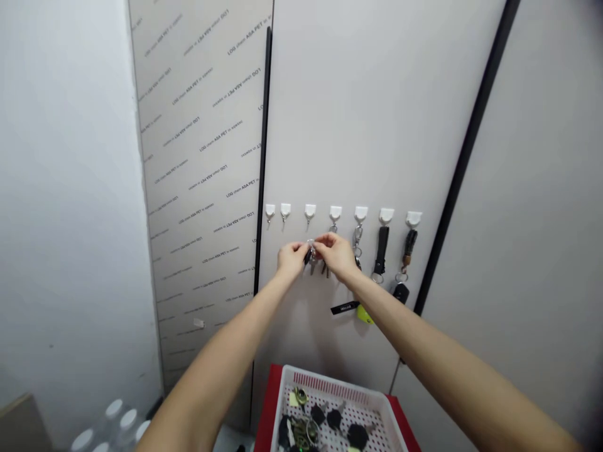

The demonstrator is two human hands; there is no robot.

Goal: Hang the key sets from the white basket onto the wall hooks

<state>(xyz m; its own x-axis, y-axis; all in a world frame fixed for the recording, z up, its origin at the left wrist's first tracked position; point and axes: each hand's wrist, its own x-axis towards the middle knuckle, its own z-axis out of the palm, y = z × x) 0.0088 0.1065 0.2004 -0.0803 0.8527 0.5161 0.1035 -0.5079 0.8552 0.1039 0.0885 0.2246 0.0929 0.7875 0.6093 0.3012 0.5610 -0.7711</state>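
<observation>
Both my hands meet just below the third white hook (309,211) on the cabinet door. My left hand (293,256) pinches a bunch of keys (311,260) from the left, and my right hand (335,252) pinches its ring from the right. A dark piece and some metal keys dangle between the fingers. Partly behind my right hand, more keys hang from the fourth hook (335,212). Further right, a metal clasp (358,237), a black strap (382,251) and a dark braided strap (409,248) hang on hooks. A car key (400,291) hangs under the braided strap.
Below stands a white perforated basket (332,375) with several keys in it, on something red (269,408). Near my right forearm hang a black tag (345,307) and a yellow-green fob (364,315). Bottles with white caps (128,419) stand at lower left. Long black handles (264,157) edge the doors.
</observation>
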